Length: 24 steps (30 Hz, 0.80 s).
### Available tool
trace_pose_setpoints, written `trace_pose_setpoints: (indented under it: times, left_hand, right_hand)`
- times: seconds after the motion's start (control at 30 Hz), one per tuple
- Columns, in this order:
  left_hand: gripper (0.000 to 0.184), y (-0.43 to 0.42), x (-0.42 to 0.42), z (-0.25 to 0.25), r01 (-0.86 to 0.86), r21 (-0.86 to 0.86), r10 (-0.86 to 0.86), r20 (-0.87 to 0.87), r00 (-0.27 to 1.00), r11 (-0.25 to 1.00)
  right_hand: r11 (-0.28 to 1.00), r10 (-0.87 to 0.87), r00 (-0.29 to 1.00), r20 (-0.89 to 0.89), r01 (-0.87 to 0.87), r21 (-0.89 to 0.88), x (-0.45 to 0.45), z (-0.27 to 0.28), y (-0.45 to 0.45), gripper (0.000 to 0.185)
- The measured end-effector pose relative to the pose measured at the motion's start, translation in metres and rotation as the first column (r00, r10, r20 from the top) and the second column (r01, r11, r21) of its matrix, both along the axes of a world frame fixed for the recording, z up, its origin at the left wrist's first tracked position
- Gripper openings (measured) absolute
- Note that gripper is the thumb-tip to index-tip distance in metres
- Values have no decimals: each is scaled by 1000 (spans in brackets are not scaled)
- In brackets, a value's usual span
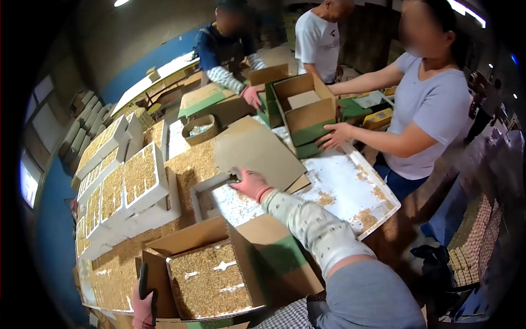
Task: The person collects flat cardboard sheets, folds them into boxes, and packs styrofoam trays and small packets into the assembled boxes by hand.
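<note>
In the left of the frame, white foam trays packed with tan flakes [149,198] stand in stacked rows. At the lower left, the pink-gloved left hand [143,311] stands upright at the left wall of an open brown cardboard box [189,242], dark-faced fingers pointing up along it; whether they close round the edge cannot be told. The forearm is out of sight. Inside this box, at lower centre, lies a white foam tray filled with tan flakes [205,288].

Near the middle, an open grey-white rectangular frame [210,182] sits beyond the box. The pink-gloved right hand [252,184] is at its upper right corner, fingers bent and narrow, though whether they pinch the rim is not clear. Its arm, in a pale patterned oversleeve [307,219], reaches in from the lower right, nearly straight, palm down.

The step in hand appears to be steadying the filled box while reaching to the frame; shifting that frame would call for a firm hold on its rim, clear of the flat brown cardboard sheet [255,148] just beside it.

Further right is the bare white bench [337,175], with a co-worker in a pale lilac top [438,104] at its far side.
</note>
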<state>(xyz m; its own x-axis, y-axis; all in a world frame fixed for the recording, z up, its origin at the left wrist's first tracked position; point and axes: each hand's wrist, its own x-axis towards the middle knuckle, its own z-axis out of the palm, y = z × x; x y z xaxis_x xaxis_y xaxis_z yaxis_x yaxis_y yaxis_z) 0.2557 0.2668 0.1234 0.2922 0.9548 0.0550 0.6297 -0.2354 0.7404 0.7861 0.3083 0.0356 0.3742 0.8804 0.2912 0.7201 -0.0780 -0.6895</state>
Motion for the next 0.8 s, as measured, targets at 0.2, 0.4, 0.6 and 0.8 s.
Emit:
trace_pose_setpoints:
  times: [0.2, 0.4, 0.6, 0.8]
  left_hand:
    - [52, -42, 96, 61, 112, -46, -104, 148, 983, 993]
    - [47, -21, 41, 67, -207, -7, 193, 392, 899, 978]
    - [39, 63, -91, 4, -361, 171, 389, -181, 903, 917]
    - [38, 123, -44, -119, -178, 26, 131, -780, 612, 984]
  right_hand:
    - [563, -168, 918, 359, 389, -730, 4, -39, 15, 106]
    - [892, -103, 911, 400, 263, -368, 7, -53, 32, 65]
    - [975, 7, 982, 189, -49, 217, 51, 157, -52, 53]
    - [974, 7, 1000, 21, -11, 228, -8, 227, -157, 56]
